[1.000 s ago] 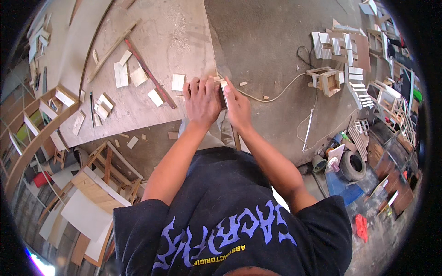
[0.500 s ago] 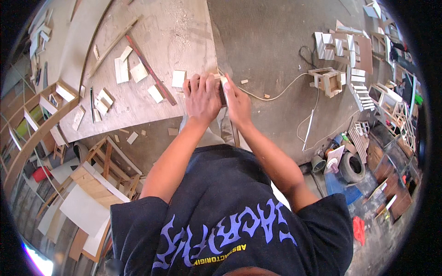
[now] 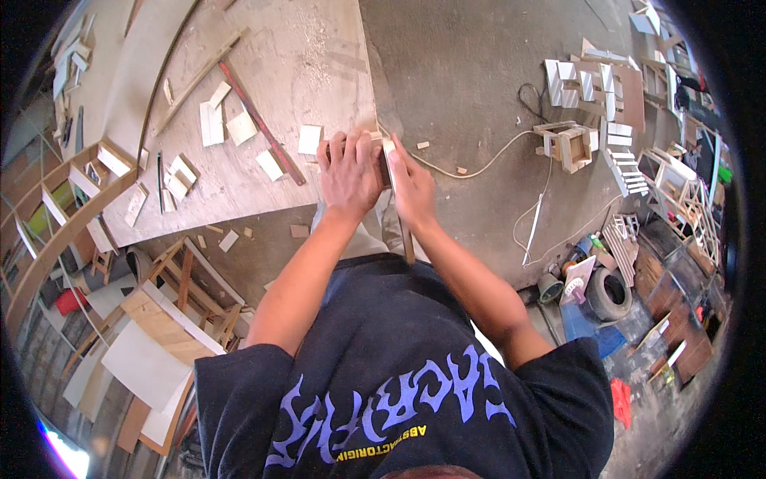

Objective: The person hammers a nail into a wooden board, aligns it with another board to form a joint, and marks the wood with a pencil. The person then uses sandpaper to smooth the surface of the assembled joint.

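Note:
Both hands work close together at the right edge of the wooden worktable (image 3: pixel 263 203). My left hand (image 3: pixel 351 172) is closed with bent fingers over something at the table's corner; what it grips is mostly hidden under the palm. My right hand (image 3: pixel 412 182) is closed along a narrow wooden strip (image 3: pixel 405 239), thumb side up. The strip stands on edge beside my left hand, its near end reaching back to my shirt. A dark brown surface shows between the hands, too covered to name. A small pale wood block (image 3: pixel 310 140) lies just left of my left hand.
Wood offcuts (image 3: pixel 211 124), a red bar (image 3: pixel 259 120) and a long batten (image 3: pixel 199 80) lie on the table. A pale cord (image 3: pixel 479 169) crosses the floor towards a small wooden frame (image 3: pixel 568 145). A tyre (image 3: pixel 610 294) and scrap stand right, a wooden chair frame (image 3: pixel 191 279) left.
The wooden strip's near end has come slightly towards my body, and my right hand has shifted a little with it. My left hand stays almost in place.

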`<state>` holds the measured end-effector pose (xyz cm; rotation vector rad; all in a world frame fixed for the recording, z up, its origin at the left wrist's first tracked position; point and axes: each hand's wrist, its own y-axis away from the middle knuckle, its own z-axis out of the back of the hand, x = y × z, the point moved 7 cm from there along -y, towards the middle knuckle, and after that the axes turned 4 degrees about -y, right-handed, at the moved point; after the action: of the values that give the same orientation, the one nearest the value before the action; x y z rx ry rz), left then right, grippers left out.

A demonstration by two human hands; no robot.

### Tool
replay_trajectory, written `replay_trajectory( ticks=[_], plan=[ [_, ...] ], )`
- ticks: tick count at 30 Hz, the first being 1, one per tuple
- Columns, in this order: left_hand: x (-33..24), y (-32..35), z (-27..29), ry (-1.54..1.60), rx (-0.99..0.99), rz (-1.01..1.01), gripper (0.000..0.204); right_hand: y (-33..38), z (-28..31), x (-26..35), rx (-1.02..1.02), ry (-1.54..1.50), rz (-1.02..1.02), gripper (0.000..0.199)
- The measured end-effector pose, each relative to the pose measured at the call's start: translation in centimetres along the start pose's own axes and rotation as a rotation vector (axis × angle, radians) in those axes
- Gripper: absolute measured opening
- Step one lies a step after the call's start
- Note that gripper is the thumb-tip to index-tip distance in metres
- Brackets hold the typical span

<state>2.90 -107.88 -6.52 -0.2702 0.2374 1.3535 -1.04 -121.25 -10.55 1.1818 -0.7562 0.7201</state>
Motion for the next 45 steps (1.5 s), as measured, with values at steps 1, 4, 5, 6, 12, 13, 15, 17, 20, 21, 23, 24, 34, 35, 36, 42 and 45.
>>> replay_trajectory(
  ticks=[1, 4, 5, 6, 12, 13, 15, 17, 20, 21, 23, 24, 34, 35, 36, 42, 45],
  plan=[
    [0.1, -0.2, 0.1, 0.018, -0.005, -0.003, 0.038, -1.3, -0.3, -0.4, 0.036, 0.046, -0.095, 0.056],
    [0.1, -0.2, 0.0, 0.015, -0.002, -0.003, 0.039, -1.9, -0.3, -0.4, 0.041, 0.056, -0.069, 0.055],
    [0.1, 0.2, -0.1, 0.009, 0.018, 0.009, 0.039, -0.4, -0.1, -0.8, 0.013, 0.016, -0.016, 0.055],
    [0.1, 0.3, -0.2, 0.001, 0.009, 0.004, 0.036, 0.4, 0.1, -1.1, -0.016, -0.024, 0.037, 0.054],
    [0.2, 0.0, -0.4, 0.005, 0.056, 0.021, 0.040, 0.0, 0.0, -0.6, -0.008, -0.049, 0.028, 0.052],
    [0.2, 0.2, -0.5, 0.001, 0.062, 0.017, 0.040, 0.5, 0.0, -0.1, -0.031, -0.046, 0.077, 0.052],
    [0.5, 0.3, -0.7, -0.001, 0.061, 0.015, 0.040, 0.2, -0.2, 0.0, -0.011, -0.082, 0.038, 0.052],
    [0.2, -0.2, -0.3, 0.014, 0.042, 0.014, 0.040, 0.5, 0.2, -0.2, -0.005, -0.084, -0.001, 0.052],
    [0.1, 0.5, -0.3, -0.028, 0.061, 0.002, 0.040, 0.0, -0.3, -1.9, 0.000, -0.070, -0.045, 0.052],
    [0.2, -0.1, -0.5, -0.029, 0.036, -0.003, 0.040, 0.3, -0.1, -1.4, -0.021, -0.146, 0.061, 0.051],
    [0.4, 0.1, -0.5, -0.004, 0.043, 0.013, 0.040, 0.5, 0.0, -0.1, -0.018, -0.058, 0.040, 0.052],
    [0.3, -0.1, -0.4, 0.008, 0.036, 0.020, 0.040, 0.0, 0.1, 0.5, -0.016, -0.014, 0.040, 0.052],
    [0.4, -0.2, -0.4, 0.003, 0.037, -0.003, 0.040, -1.7, -0.5, -0.8, -0.007, 0.061, -0.066, 0.052],
    [0.5, -0.3, -0.4, -0.005, 0.038, -0.007, 0.039, -1.3, -0.6, -0.7, -0.026, 0.030, 0.007, 0.052],
    [0.4, -0.2, -0.4, -0.014, 0.040, -0.011, 0.038, -0.5, -0.5, -1.1, -0.027, -0.017, 0.031, 0.051],
    [-0.1, 0.3, -0.4, 0.006, 0.025, 0.004, 0.035, -1.4, -0.2, -1.2, 0.014, 0.038, -0.117, 0.052],
    [0.1, -0.1, -0.3, -0.007, 0.010, -0.005, 0.035, 0.3, 0.1, 0.0, -0.040, -0.048, 0.077, 0.050]
  ],
)
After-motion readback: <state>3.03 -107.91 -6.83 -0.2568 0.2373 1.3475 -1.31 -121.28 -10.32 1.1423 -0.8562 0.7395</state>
